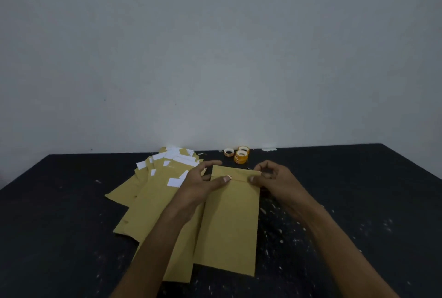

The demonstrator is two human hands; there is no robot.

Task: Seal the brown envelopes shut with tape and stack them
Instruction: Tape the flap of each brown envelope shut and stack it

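A plain, pale grey wall (215, 46) fills the upper half in dim light, and against its foot stands a black bench (59, 226), its top speckled with small white flecks (281, 241), thickest at right.

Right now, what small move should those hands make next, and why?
Probably smooth along the fold to flatten the flap: the left hand and right hand pinch the envelope there, and I see no tape across it.
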